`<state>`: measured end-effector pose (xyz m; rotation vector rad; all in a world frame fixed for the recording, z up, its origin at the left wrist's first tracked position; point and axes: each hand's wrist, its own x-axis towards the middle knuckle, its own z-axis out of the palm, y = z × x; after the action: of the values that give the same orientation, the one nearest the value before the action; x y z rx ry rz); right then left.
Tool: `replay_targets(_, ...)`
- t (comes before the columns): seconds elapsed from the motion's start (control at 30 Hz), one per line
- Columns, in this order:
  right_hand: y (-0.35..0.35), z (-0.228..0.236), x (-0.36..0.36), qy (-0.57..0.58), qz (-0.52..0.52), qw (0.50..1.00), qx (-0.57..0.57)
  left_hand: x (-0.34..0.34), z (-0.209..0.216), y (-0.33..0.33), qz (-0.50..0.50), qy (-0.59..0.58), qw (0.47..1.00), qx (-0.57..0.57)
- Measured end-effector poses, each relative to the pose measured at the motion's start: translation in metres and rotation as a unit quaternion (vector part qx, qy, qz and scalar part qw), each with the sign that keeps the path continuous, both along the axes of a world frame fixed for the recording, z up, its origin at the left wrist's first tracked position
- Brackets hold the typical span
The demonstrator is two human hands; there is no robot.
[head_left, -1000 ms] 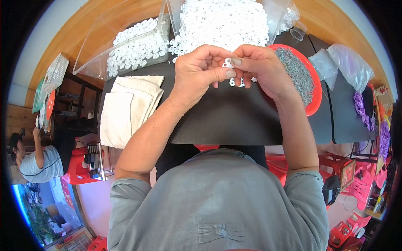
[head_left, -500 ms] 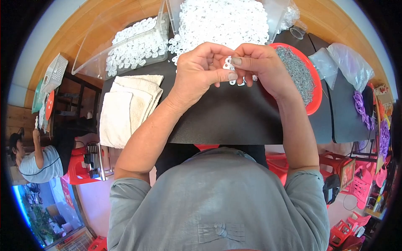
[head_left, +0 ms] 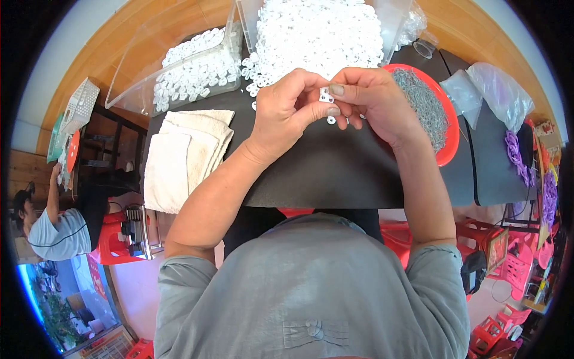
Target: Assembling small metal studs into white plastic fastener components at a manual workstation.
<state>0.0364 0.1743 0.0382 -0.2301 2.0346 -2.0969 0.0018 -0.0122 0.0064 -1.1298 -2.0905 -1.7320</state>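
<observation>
Above the dark table, my left hand (head_left: 288, 106) pinches a small white plastic piece with holes (head_left: 325, 96) between thumb and fingers. My right hand (head_left: 375, 100) meets it from the other side, thumb and fingertips closed on the same piece. Another small white ring-like piece (head_left: 331, 120) shows just below my left thumb; what supports it is hard to make out. Just beyond my hands stands a large clear bin heaped with white plastic pieces (head_left: 317, 36). Beside my right hand is a red basin (head_left: 452, 128) full of thin grey metal pieces (head_left: 421, 107).
A smaller clear container of white pieces (head_left: 194, 69) stands at the far left, with folded cream cloths (head_left: 173, 164) nearer me. Clear plastic bags (head_left: 499, 90) and a clear cup (head_left: 424, 48) lie right. Another person (head_left: 60, 230) sits at the left by a red stool (head_left: 113, 239).
The white piece has turned slightly between my fingers, and my hands have shifted a little. At the left, the other person's arm has risen somewhat.
</observation>
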Motion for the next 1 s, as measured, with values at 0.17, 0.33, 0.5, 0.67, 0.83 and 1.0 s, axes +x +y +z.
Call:
replay_targets(0.17,-0.005,-0.002,0.003,-0.018,0.008,0.998,-0.055,0.0,-0.002,0.001,0.018,0.059,0.998,0.02)
replay_targets(0.33,-0.003,-0.003,0.003,-0.044,0.036,0.996,-0.071,0.002,-0.003,0.001,0.006,0.049,0.998,0.024)
replay_targets(0.5,-0.008,-0.001,0.005,-0.054,0.04,0.993,-0.097,0.002,-0.004,0.0,-0.01,0.025,0.999,0.045)
replay_targets(0.67,-0.008,-0.005,0.004,-0.066,0.043,0.991,-0.113,0.0,-0.005,-0.003,-0.009,0.039,0.999,0.021)
replay_targets(0.83,-0.005,-0.009,0.002,-0.046,0.079,0.99,-0.108,-0.001,-0.005,-0.005,-0.01,0.052,0.999,-0.003)
replay_targets(1.0,0.0,-0.008,-0.005,-0.022,0.042,0.994,-0.095,-0.004,-0.012,0.01,-0.026,-0.013,0.994,0.102)
